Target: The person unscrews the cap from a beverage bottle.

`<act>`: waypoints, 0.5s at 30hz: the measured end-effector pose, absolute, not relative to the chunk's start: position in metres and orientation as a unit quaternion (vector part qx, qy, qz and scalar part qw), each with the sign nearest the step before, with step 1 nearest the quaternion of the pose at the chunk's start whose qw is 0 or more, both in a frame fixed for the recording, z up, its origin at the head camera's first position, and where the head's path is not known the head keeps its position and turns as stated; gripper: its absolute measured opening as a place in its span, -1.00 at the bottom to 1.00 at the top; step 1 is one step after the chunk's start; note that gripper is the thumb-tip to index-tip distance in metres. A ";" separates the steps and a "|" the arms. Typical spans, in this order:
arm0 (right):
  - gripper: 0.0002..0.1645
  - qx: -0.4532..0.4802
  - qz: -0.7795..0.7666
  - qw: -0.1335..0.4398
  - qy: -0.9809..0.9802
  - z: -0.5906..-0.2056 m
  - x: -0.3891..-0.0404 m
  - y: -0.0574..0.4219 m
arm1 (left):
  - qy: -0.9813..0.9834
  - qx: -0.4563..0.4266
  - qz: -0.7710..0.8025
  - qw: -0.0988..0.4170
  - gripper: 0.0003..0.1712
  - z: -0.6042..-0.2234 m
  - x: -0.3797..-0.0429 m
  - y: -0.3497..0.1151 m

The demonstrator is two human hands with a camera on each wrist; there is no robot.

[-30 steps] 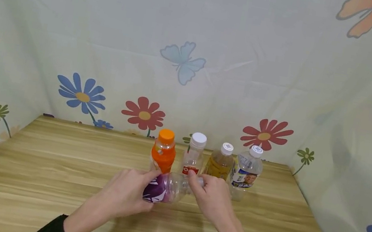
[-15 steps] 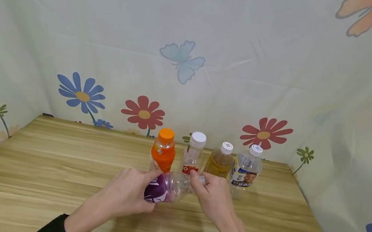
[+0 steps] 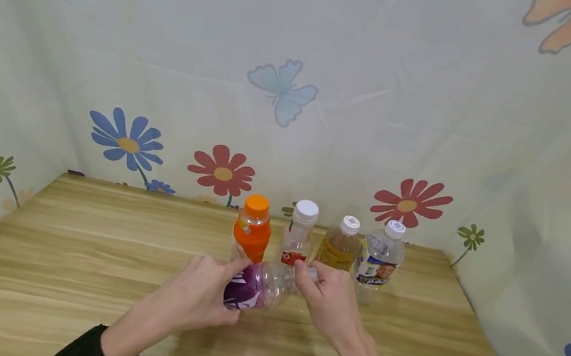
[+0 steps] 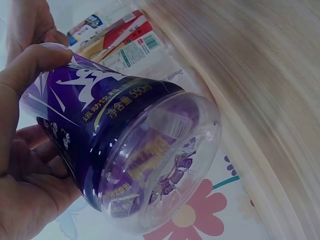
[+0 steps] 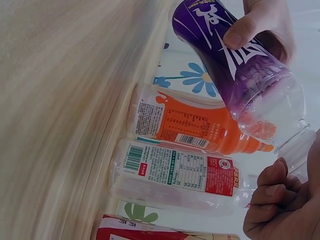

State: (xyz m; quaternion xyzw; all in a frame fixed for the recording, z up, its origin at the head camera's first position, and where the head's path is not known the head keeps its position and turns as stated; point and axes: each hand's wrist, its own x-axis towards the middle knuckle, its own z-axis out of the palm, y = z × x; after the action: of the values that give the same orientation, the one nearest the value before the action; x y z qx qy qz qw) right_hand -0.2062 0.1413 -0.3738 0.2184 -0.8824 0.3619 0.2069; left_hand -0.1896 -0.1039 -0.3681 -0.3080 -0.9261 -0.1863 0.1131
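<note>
A clear plastic bottle with a purple label (image 3: 244, 288) is held tilted on its side above the table. My left hand (image 3: 195, 292) grips its labelled body, fingers and thumb wrapped round it. In the left wrist view the clear base of the bottle (image 4: 165, 165) faces the camera. My right hand (image 3: 329, 305) holds the neck end, its fingers curled in the right wrist view, where the bottle's clear shoulder (image 5: 275, 100) shows. Those fingers hide the mouth of the bottle, so I cannot tell if a cap is there.
Behind the hands stand an orange-capped bottle (image 3: 251, 235), a white-capped bottle with a red label (image 3: 299, 240), an amber-coloured bottle (image 3: 338, 251) and a clear bottle with a picture label (image 3: 379, 260). The wooden table (image 3: 98, 247) meets a flowered cloth (image 3: 186, 92) at the back.
Both hands and the purple-labelled bottle have shifted very slightly to the right. The grips look the same, and the standing bottles have stayed in place.
</note>
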 end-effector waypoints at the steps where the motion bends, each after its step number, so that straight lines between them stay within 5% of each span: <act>1: -0.45 0.221 0.362 0.210 -0.881 -0.374 -0.207 0.141 | -0.926 -0.308 -0.187 0.112 -0.30 -0.367 -0.190 -0.104; 15: -0.48 0.245 0.364 0.236 -0.867 -0.375 -0.208 0.141 | -0.924 -0.313 -0.195 0.101 -0.35 -0.365 -0.189 -0.105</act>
State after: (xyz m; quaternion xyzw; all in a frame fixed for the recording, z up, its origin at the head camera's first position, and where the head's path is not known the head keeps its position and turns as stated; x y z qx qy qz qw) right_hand -0.2077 0.1412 -0.3748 0.2450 -0.8672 0.3639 0.2358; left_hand -0.1895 -0.1051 -0.3647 -0.3125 -0.9241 -0.1953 0.1011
